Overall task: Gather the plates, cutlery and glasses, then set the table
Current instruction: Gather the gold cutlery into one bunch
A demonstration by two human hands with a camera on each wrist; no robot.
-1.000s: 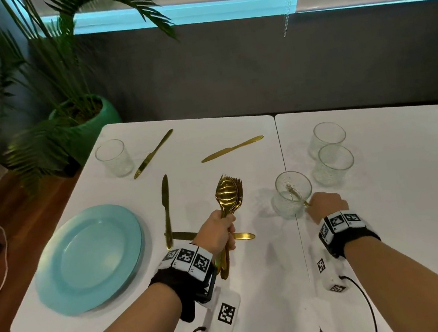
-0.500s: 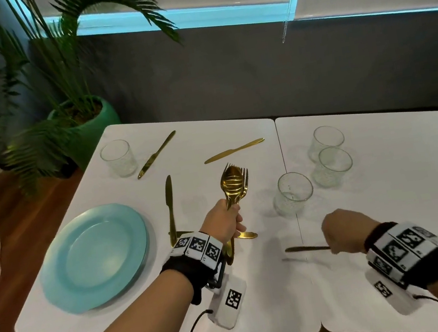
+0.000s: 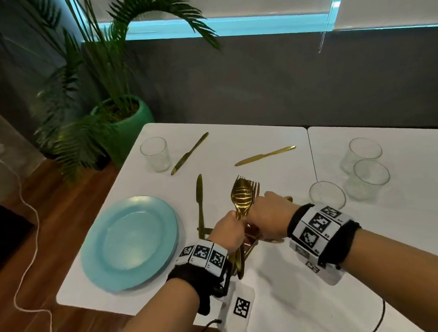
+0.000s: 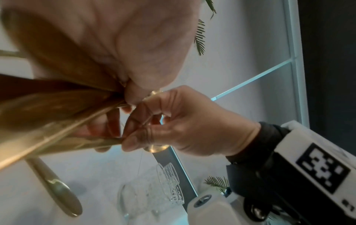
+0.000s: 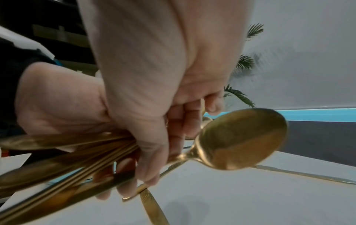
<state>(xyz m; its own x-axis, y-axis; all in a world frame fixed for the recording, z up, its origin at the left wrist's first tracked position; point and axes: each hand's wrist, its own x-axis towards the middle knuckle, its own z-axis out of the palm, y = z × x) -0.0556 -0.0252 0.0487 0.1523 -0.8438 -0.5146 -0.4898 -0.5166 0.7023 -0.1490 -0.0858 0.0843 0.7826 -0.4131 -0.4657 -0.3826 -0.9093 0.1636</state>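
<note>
My left hand [image 3: 232,228] grips an upright bundle of gold spoons and forks [image 3: 243,196] above the white table [image 3: 288,284]. My right hand [image 3: 267,215] is pressed against it from the right, its fingers curled round a gold utensil's handle [image 4: 104,142] at the bundle. The front spoon's bowl [image 5: 240,137] fills the right wrist view. A stack of light blue plates [image 3: 129,243] lies to the left. Three gold knives [image 3: 190,153] [image 3: 265,155] [image 3: 199,200] lie on the table. One glass [image 3: 327,196] stands just right of my hands, two more [image 3: 364,165] further right, and another [image 3: 155,154] at the far left.
A potted palm in a green pot [image 3: 125,123] stands off the table's far left corner. A dark wall runs behind the table. A white cable [image 3: 23,240] trails over the wooden floor to the left. A seam [image 3: 311,157] divides the two tabletops.
My right hand lifted a gold utensil out of the near glass, swung low to the right, then carried it left to the bundle. The left hand kept holding the bundle.
</note>
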